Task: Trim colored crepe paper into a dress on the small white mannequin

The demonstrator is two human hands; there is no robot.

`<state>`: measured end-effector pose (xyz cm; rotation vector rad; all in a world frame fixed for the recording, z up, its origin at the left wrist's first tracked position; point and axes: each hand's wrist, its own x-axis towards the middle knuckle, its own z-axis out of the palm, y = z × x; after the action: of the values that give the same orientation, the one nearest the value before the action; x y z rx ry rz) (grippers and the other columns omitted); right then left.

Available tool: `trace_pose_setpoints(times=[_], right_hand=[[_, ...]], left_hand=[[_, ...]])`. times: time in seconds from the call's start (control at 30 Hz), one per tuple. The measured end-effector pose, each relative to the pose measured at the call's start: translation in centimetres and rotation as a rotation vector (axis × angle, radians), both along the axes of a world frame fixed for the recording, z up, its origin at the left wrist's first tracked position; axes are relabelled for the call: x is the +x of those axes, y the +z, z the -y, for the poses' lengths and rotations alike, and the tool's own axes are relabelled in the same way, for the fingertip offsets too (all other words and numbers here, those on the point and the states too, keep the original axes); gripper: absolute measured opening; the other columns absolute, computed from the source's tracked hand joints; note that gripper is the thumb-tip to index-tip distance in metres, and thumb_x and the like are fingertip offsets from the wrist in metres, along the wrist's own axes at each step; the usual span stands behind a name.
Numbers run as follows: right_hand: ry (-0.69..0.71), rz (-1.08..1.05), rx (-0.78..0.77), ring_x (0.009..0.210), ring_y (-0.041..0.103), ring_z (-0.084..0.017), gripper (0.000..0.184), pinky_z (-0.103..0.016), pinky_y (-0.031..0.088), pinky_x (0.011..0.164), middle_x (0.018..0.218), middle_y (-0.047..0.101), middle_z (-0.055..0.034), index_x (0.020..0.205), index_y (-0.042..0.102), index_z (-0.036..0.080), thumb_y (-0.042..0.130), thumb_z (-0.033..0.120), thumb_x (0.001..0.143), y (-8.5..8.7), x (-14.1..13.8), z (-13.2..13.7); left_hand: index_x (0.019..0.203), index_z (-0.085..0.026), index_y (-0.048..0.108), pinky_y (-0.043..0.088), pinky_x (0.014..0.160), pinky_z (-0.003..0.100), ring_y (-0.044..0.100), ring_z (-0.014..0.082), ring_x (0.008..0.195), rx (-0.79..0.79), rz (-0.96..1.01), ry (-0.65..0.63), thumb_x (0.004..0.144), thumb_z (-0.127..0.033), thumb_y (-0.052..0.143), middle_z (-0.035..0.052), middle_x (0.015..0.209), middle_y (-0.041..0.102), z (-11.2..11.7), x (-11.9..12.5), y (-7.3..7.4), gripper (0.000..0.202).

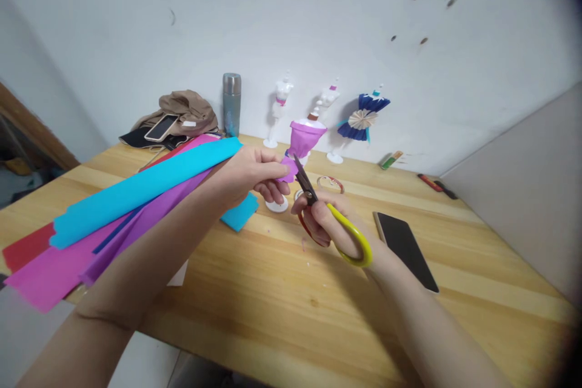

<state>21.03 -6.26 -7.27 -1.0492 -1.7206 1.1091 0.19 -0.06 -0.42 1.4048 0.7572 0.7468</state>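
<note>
The left hand (259,174) pinched a purple scrap (289,171) between thumb and fingers, in front of the counter's middle, just below a purple dress (305,139) on a small white form. Whether scrap and dress were joined could not be told. The right hand (334,218) gripped the scissors (305,183) by the handle, which showed a yellow loop; the dark blades pointed up and leftward, right beside the scrap. Behind the dress, near the wall, two white forms (283,94) stood, and to their right a third one in a blue dress (361,118) with a pale pleated rosette. A flask (231,106) stood farther left, next to a heap of brown cloth (193,110) with a phone (162,127) lying on it. Long strips, blue (145,191), pink, purple and red, overlapped on the left of the counter (273,297). A dark tablet (404,250) lay to the right.
</note>
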Motion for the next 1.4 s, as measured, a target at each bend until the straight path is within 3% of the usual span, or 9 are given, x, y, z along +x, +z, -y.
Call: trace_pose_setpoints(times=[0.37, 0.8, 1.4], right_hand=[[0.005, 0.048, 0.004, 0.04, 0.035, -0.011, 0.069, -0.025, 0.03, 0.04, 0.049, 0.04, 0.0084, 0.081, 0.06, 0.022, 0.051, 0.09, 0.092, 1.5, -0.3, 0.5], [0.027, 0.042, 0.011, 0.038, 0.035, -0.009, 0.07, -0.024, 0.029, 0.038, 0.05, 0.041, 0.0089, 0.081, 0.061, 0.022, 0.054, 0.091, 0.091, 1.6, 0.1, 0.4], [0.071, 0.032, 0.064, 0.041, 0.037, -0.009, 0.064, -0.022, 0.031, 0.038, 0.053, 0.041, 0.0082, 0.076, 0.058, 0.023, 0.057, 0.084, 0.096, 1.6, 0.3, 0.3]], left_hand=[[0.064, -0.013, 0.07, 0.054, 0.05, 0.019, 0.067, 0.0114, 0.049, 0.017, 0.009, -0.011, 0.088, -0.019, 0.071, 0.0052, 0.062, 0.074, -0.5, -0.3, -0.4, 0.025], [0.062, -0.014, 0.068, 0.049, 0.046, 0.017, 0.067, 0.0113, 0.048, 0.011, -0.042, 0.015, 0.087, -0.014, 0.068, 0.0035, 0.058, 0.071, -0.1, -0.2, 0.5, 0.025], [0.062, -0.015, 0.071, 0.049, 0.047, 0.019, 0.068, 0.0125, 0.05, 0.107, -0.084, -0.027, 0.081, -0.024, 0.073, 0.0039, 0.056, 0.071, -0.8, -0.9, 0.0, 0.021]])
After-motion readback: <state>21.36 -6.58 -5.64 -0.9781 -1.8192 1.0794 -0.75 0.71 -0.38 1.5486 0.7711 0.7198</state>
